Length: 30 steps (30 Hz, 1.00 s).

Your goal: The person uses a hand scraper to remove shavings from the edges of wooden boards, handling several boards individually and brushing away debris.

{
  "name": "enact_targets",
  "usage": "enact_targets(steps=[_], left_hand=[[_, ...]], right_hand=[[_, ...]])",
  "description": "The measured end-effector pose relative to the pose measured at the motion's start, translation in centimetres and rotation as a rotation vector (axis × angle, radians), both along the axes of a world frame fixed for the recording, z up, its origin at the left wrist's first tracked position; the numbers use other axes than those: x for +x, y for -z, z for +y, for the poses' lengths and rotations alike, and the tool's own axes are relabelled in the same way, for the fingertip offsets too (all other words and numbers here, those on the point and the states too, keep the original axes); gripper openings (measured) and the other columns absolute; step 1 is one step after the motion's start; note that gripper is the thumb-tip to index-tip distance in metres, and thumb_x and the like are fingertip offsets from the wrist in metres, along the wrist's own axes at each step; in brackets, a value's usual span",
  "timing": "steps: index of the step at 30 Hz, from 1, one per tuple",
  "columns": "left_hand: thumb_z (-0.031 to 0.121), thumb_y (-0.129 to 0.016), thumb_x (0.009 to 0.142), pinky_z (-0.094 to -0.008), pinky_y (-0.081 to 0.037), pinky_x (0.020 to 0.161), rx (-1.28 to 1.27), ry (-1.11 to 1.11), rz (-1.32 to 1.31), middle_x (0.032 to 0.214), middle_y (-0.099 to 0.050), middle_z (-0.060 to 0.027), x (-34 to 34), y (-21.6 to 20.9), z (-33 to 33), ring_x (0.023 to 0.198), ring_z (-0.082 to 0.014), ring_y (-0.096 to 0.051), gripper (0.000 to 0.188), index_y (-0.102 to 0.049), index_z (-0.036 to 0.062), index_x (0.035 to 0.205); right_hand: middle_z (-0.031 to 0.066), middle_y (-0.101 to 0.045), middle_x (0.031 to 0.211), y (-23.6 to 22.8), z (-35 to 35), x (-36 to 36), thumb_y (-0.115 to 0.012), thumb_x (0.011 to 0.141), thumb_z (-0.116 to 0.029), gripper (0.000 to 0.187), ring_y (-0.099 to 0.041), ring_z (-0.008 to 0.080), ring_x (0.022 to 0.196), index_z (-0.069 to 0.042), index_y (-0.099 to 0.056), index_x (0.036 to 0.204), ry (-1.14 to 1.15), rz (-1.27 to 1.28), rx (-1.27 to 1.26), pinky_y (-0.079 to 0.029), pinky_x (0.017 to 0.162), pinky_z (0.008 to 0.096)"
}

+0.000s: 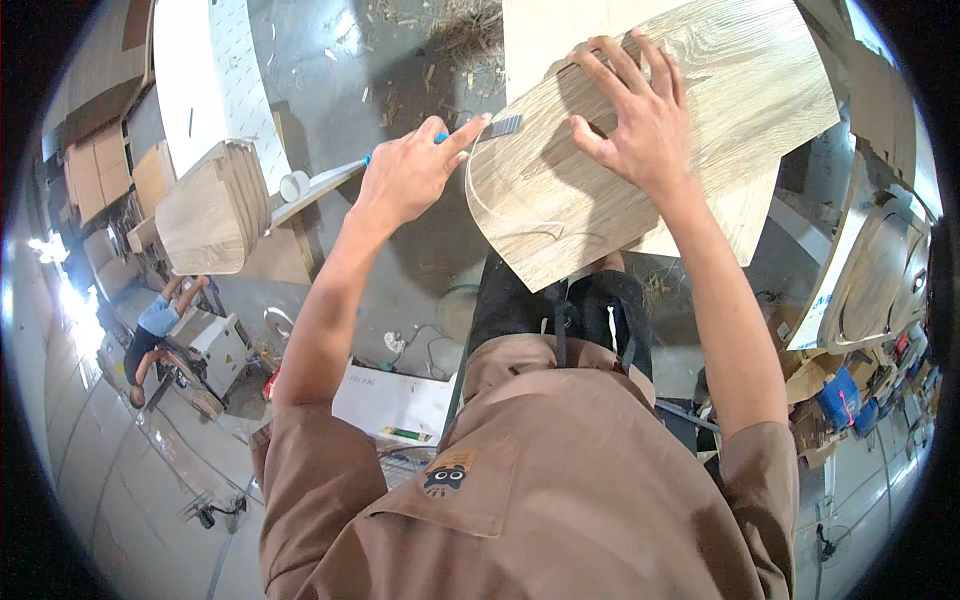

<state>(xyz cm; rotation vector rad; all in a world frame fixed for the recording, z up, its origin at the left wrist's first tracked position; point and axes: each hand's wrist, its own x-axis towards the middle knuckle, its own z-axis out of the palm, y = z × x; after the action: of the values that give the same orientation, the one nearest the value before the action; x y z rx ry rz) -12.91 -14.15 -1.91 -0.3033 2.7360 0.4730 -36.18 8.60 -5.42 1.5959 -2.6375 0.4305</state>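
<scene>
A wood-grain panel (740, 75) with a curved left edge lies across my lap area, at the top centre. My left hand (405, 175) is closed around a blue-handled file, its flat grey ridged blade (505, 127) resting at the panel's left edge. My left index finger stretches along toward the blade. A thin pale strip (500, 213) curls loose over the panel's near left part. My right hand (645, 125) lies with spread fingers on the panel's top face, holding nothing.
Beneath the panel is a paler board (735, 215). Stacked wood-grain panels (205, 215) stand at left beside a tape roll (294, 186). Shavings (470, 40) litter the floor ahead. Another person (155, 325) bends by a white machine at far left. More curved panels (880, 270) are at right.
</scene>
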Motion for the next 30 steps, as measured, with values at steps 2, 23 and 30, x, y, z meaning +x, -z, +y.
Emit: enact_targets(steps=[2,23,30], left_hand=[[0.022,-0.062,0.108,-0.0514,-0.059,0.072,0.019,0.010,-0.012,0.104,-0.061,-0.0117,-0.3,0.2,-0.3,0.085,-0.0390,-0.071,0.061,-0.048,0.0352,0.166],[0.028,-0.058,0.112,-0.0542,-0.059,0.073,0.157,-0.486,0.055,0.103,-0.058,-0.0153,10.5,0.9,13.7,0.083,-0.0409,-0.069,0.053,-0.051,0.0234,0.164],[0.029,-0.058,0.113,-0.0528,-0.059,0.068,0.075,-0.577,0.110,0.102,-0.057,-0.0155,11.4,1.2,14.8,0.080,-0.0403,-0.069,0.053,-0.050,0.0233,0.166]], right_hand=[[-0.0002,-0.052,0.168,0.0,0.5,-0.2,-0.069,0.093,-0.049,0.068,-0.035,0.0303,0.162,-0.034,-0.058,0.159,0.015,-0.042,0.025,-0.022,0.139,0.0495],[0.0026,-0.040,0.177,2.0,-1.0,-4.1,-0.067,0.096,-0.073,0.072,-0.034,0.0347,0.164,-0.047,-0.053,0.162,0.281,0.032,-0.230,-0.023,0.130,0.0716],[0.0182,-0.023,0.183,-5.8,-7.1,-1.0,-0.057,0.102,-0.054,0.079,-0.009,0.0543,0.168,-0.023,-0.039,0.173,0.514,-0.337,0.344,-0.010,0.131,0.0763]])
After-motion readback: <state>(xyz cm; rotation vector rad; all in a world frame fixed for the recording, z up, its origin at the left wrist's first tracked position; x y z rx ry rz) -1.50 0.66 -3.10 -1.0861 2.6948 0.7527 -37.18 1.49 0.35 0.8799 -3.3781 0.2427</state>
